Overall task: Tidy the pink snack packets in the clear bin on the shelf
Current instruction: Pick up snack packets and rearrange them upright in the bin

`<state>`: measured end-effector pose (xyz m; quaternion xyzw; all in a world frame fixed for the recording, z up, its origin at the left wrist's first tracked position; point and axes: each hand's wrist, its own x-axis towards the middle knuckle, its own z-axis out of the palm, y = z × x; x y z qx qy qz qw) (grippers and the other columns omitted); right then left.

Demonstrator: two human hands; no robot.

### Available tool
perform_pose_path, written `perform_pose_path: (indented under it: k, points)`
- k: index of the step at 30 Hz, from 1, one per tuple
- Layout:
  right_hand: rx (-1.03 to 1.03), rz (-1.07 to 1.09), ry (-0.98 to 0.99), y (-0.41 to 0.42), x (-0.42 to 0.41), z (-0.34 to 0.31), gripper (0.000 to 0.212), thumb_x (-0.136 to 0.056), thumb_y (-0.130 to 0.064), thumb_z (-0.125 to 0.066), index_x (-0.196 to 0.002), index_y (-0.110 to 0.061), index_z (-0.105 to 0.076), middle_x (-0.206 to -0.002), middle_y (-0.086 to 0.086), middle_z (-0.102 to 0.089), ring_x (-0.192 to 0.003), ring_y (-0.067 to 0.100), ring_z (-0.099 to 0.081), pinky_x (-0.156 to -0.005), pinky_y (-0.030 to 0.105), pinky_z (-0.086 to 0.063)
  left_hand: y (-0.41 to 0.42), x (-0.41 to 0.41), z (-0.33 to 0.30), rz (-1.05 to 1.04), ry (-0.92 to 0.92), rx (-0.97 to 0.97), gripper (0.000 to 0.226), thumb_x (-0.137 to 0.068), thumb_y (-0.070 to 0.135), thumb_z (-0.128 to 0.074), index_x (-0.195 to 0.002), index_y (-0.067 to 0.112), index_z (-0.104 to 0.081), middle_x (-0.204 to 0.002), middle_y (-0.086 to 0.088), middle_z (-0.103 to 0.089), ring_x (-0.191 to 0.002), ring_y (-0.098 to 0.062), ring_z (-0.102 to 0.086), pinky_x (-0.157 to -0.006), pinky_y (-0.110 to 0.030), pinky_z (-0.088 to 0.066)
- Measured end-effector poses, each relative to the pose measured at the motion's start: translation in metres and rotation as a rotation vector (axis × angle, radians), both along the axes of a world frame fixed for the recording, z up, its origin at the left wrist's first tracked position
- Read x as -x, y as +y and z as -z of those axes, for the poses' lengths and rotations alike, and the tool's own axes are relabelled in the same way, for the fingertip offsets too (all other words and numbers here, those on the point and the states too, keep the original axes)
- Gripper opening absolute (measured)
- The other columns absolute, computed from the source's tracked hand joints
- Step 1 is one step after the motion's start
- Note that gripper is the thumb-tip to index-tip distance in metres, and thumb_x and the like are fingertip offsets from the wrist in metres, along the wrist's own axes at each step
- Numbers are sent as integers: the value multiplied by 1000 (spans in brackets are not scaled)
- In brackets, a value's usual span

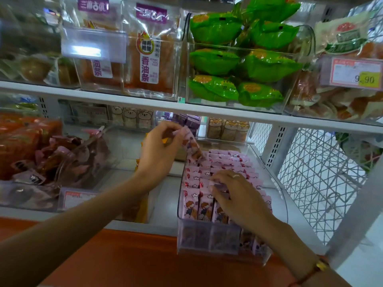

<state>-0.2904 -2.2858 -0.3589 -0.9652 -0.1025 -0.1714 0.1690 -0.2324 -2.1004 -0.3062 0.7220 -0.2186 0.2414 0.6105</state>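
Shop shelving is filling the view: white shelf [165,112] above, clear bins of green packets [238,59] and orange snack bags [149,59] on the upper tier. Clear bin [209,239] is sitting on the lower shelf at right, its front edge overhanging toward the camera, packed with rows of upright pink snack packets [209,172].

Left hand [159,154] is pinching one loose pink packet [191,145] by its top edge, thumb and fingers curled on it, dangling it over the back-left rows. Right hand [238,195] is resting on the middle rows, fingers bent and pressing on or gripping packet tops; can't tell if it's actually holding one.

Risks, as I'm judging them:
- Rows are looking tight. Forcing the loose packet into a gap is likely tipping neighbours or buckling a row.
- Grip is on the thin seal edge only; packet is hanging tilted, so it could be slipping and dropping behind the bin.
- Right hand is bearing down near the front; with the bin overhanging, too much weight there could be tipping it forward.
- Lifting the right hand early could be letting the held rows fan out.
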Motion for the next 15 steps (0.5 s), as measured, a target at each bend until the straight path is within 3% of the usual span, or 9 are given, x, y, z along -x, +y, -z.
perform_pose_path:
  k: [3,6,8,10,13,15]
  points:
    - [-124,-11,-48,11,6,-11,36,-96,-42,-45,-130,-29,-50,-133,-7,-50,-113,3,-46,-93,16,-37,8,34,-3,-2,-84,136,12,-94,15,-56,-90,26,-58,-86,15,-63,-84,12,-61,-64,-3,-46]
    - [-460,-157,-49,30,19,-26,52,-87,-62,-45,-133,-37,-43,-136,-16,-43,-115,-14,-38,-95,18,-37,13,58,1,6,-95,171,12,-93,15,-57,-89,27,-60,-83,19,-66,-84,10,-62,-63,-3,-46]
    - [-550,-254,-2,42,27,-31,52,-84,-60,-48,-133,-45,-37,-133,-22,-41,-110,-28,-31,-87,4,-34,14,66,3,10,-121,153,13,-92,15,-59,-89,27,-60,-82,25,-66,-83,9,-63,-62,-4,-46]
    - [-533,-284,12,51,32,-31,45,-86,-54,-52,-128,-51,-34,-127,-21,-45,-109,-23,-38,-79,-3,-36,15,70,2,28,-138,149,11,-92,16,-59,-91,27,-61,-83,26,-67,-83,8,-64,-63,-4,-47]
    - [-597,-286,-61,56,31,-31,35,-90,-32,-60,-122,-35,-46,-114,-13,-57,-100,-12,-53,-76,0,-40,18,67,6,101,-74,153,13,-94,22,-57,-105,22,-64,-93,20,-70,-87,3,-67,-68,-8,-51]
    - [-762,-234,-31,51,28,-30,35,-84,-32,-65,-117,-28,-52,-109,-12,-62,-96,-7,-59,-78,6,-46,19,62,12,154,29,149,29,-97,25,-50,-124,23,-58,-103,19,-69,-96,1,-66,-73,-14,-54]
